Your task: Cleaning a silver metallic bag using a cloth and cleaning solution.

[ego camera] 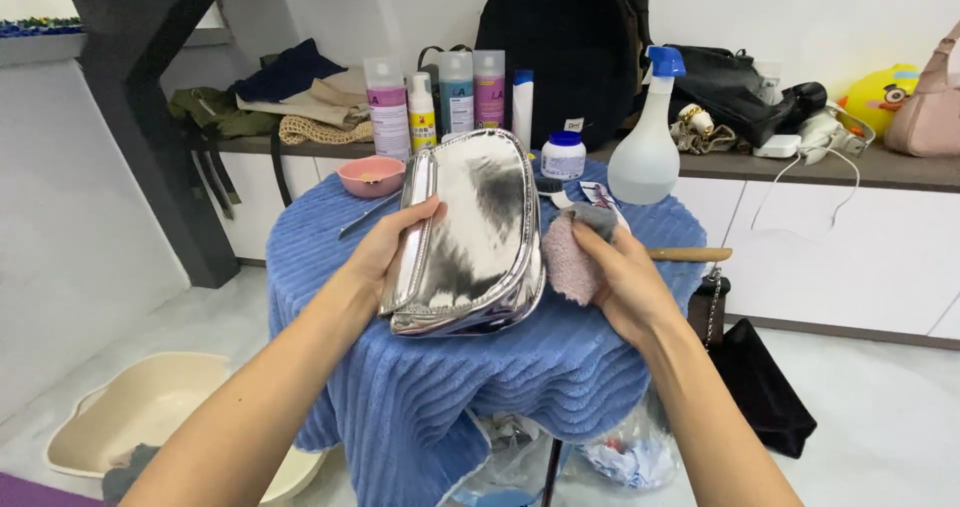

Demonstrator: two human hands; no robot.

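Draped over a small round table: a blue ribbed towel (560, 367), the landmark here. Above its middle, tilted up toward the camera, a silver metallic pouch (470, 232). Clasped along the pouch's left edge, the left hand (385, 247), thumb over the front, fingers behind. Pressed to the pouch's right edge, the right hand (625, 272), bunched around a pink cloth (572, 257), likely with a grey layer folded in, though the fold is hard to read. At the towel's far edge: a white spray bottle (645, 147) with a blue trigger, a pink bowl (371, 175), a small white jar (563, 154). Off the towel's right rim, a wooden handle (690, 254).

Best done with the pouch braced firmly from behind, cloth kept flat against the shiny face, strokes light and one-way to avoid smears on the mirror finish.
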